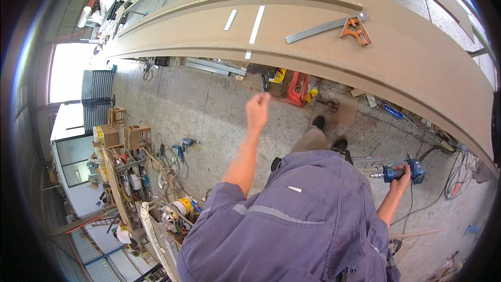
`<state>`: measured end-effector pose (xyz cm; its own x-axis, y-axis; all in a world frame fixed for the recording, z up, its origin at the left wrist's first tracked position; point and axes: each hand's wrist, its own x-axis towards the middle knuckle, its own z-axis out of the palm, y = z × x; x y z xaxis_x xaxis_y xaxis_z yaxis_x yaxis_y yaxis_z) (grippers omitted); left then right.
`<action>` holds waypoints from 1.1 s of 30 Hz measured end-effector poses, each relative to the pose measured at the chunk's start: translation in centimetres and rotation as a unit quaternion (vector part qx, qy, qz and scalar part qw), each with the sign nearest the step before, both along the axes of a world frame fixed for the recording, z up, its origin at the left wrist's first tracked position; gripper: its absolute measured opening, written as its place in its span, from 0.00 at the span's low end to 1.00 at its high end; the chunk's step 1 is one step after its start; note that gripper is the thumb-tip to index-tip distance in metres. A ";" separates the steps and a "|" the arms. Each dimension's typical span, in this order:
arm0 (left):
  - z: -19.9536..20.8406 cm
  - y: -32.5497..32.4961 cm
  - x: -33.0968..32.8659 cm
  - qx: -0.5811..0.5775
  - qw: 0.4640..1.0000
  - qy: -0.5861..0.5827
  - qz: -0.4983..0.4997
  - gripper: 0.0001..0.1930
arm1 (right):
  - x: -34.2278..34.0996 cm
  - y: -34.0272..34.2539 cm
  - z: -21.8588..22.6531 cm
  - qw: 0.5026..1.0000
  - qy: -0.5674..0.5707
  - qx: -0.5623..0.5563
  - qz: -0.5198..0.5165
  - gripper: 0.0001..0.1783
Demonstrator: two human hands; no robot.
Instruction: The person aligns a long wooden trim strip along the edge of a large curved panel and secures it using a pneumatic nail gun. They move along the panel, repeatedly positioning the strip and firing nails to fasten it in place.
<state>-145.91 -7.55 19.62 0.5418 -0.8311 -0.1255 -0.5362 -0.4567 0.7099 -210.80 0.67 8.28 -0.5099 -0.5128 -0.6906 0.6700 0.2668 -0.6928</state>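
Note:
My left hand (258,112) is raised in front of me, short of the near edge of a long brown board (198,28). Its fingers are curled together; whether anything small is pinched in them I cannot make out. Out to my right, my right hand (403,176) is wrapped round a blue power tool (391,174) with a silver nose pointing left. On the board lies a steel rule (315,31), with an orange square head (357,31) at its right end. Thin white strips (257,25) mark the board further left.
Below the board stand a red plastic object (298,89) and metal profiles (209,66). A blue drill (188,142) lies on the concrete floor (219,109) to the left. A cluttered tool cart (130,175) stands behind it. Cables (456,177) run over the floor at right.

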 end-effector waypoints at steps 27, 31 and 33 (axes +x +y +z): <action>-3.2 -33.9 28.7 -0.072 0.987 -0.133 -0.051 0.21 | 16.6 -5.6 23.7 0.943 0.042 -0.278 -0.177 0.26; 1.9 -35.4 19.5 -0.104 0.985 0.090 -0.105 0.14 | 18.2 -8.7 24.7 0.932 0.030 -0.309 -0.187 0.24; 6.6 -34.9 10.7 -0.124 0.958 0.190 -0.176 0.11 | 19.1 -9.5 25.2 0.925 0.036 -0.326 -0.193 0.25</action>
